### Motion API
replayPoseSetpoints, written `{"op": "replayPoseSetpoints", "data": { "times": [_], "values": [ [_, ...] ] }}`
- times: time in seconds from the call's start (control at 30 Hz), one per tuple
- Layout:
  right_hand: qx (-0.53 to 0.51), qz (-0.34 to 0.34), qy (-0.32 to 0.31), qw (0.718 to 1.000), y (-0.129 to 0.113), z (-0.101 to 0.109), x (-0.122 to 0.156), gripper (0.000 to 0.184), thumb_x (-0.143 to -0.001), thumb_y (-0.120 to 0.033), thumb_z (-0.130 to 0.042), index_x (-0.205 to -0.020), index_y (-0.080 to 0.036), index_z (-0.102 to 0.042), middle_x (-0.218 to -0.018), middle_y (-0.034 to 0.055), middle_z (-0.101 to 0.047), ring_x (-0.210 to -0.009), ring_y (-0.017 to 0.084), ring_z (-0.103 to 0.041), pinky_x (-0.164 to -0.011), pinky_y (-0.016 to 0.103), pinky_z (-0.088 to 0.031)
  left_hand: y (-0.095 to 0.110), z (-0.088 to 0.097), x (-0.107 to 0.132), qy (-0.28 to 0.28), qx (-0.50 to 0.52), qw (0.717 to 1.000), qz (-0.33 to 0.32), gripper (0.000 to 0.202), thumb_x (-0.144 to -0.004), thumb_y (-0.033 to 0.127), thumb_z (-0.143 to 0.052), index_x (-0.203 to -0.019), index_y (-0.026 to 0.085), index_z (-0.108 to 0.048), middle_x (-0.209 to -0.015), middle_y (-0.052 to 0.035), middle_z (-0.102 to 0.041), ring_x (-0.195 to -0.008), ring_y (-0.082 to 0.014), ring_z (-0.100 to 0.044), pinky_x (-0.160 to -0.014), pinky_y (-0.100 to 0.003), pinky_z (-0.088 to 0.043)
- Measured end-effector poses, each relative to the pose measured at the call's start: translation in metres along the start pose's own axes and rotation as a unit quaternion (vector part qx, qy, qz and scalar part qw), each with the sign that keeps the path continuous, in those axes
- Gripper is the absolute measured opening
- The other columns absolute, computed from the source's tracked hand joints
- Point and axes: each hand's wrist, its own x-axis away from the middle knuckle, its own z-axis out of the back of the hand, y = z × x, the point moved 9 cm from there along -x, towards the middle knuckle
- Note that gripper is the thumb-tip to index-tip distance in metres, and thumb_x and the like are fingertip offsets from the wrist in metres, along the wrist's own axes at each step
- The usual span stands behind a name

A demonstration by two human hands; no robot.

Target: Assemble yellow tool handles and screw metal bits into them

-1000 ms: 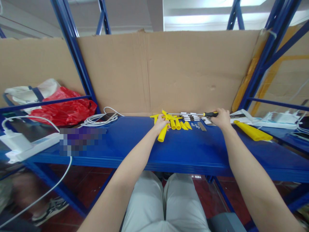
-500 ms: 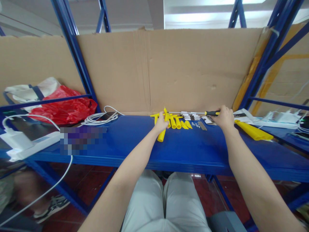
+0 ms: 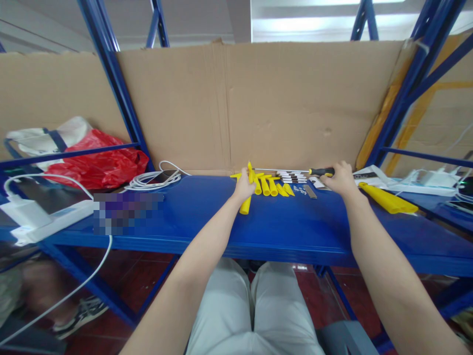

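My left hand (image 3: 245, 185) is closed round a yellow plastic handle-like tube (image 3: 244, 206), its open wide end pointing toward me. In my right hand (image 3: 342, 177) is a long screwdriver (image 3: 320, 171) with a black and yellow handle, gripped at the handle's end. Its thin shaft runs level to the left, and its tip reaches the upper part of the yellow tube. Whether it sits in a screw is too small to tell. Several similar yellow tubes (image 3: 273, 188) lie just right of my left hand, with small yellow pointed pieces (image 3: 288, 189) beside them.
White-and-black strips (image 3: 291, 176), small screws (image 3: 298, 189) and a flat grey metal piece (image 3: 310, 192) lie between my hands. A larger yellow piece (image 3: 389, 198) is at right. Coiled white cable (image 3: 153, 181), a power strip (image 3: 55, 223) and a red bag (image 3: 99, 160) are left. Cardboard (image 3: 277, 106) stands behind.
The screwdriver and my right hand have shifted slightly left. My left hand, still holding the yellow tube, has also moved slightly left, and the tube stands a little straighter.
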Motion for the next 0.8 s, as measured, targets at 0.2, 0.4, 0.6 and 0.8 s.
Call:
{"op": "replayPoseSetpoints", "data": {
  "times": [0.2, 0.4, 0.6, 0.8],
  "values": [
    [0.004, -0.015, -0.007, 1.0, 0.004, -0.004, 0.003, 0.027, -0.072, -0.034, -0.064, -0.095, -0.02, -0.062, -0.091, 0.0121, -0.061, -0.093, 0.032, -0.056, -0.083, 0.045, -0.047, 0.002, -0.001, 0.001, -0.007, 0.0, 1.0, 0.002, 0.063, -0.073, -0.002, -0.054, -0.13, 0.023, -0.04, -0.121, -0.01, -0.068, -0.094, -0.0201, -0.072, -0.083, -0.034, -0.059],
    [-0.024, -0.058, -0.033, 0.997, 0.009, -0.005, 0.006, 0.034, -0.072, -0.039, -0.067, -0.099, -0.021, -0.059, -0.085, 0.0111, -0.062, -0.087, 0.032, -0.057, -0.077, 0.043, -0.048, 0.006, 0.001, 0.004, -0.007, 0.006, 1.0, 0.001, 0.06, -0.072, -0.002, -0.055, -0.125, 0.023, -0.043, -0.127, -0.0107, -0.065, -0.108, -0.0223, -0.069, -0.087, -0.034, -0.058],
    [-0.01, -0.013, -0.057, 0.998, 0.001, -0.007, 0.0, 0.026, -0.073, -0.033, -0.06, -0.093, -0.018, -0.066, -0.09, 0.0131, -0.066, -0.095, 0.034, -0.06, -0.088, 0.048, -0.047, 0.005, 0.0, 0.005, -0.013, 0.001, 1.0, 0.005, 0.057, -0.073, -0.003, -0.054, -0.123, 0.022, -0.044, -0.124, -0.0101, -0.066, -0.109, -0.0218, -0.069, -0.087, -0.033, -0.058],
    [0.024, -0.03, -0.061, 0.997, 0.008, -0.011, 0.002, 0.026, -0.069, -0.032, -0.066, -0.091, -0.018, -0.066, -0.091, 0.0138, -0.066, -0.095, 0.034, -0.06, -0.085, 0.046, -0.048, 0.005, -0.003, 0.003, -0.02, -0.012, 1.0, -0.004, 0.059, -0.071, -0.002, -0.056, -0.124, 0.021, -0.045, -0.128, -0.0117, -0.064, -0.108, -0.023, -0.069, -0.09, -0.037, -0.058]
  ]
}}
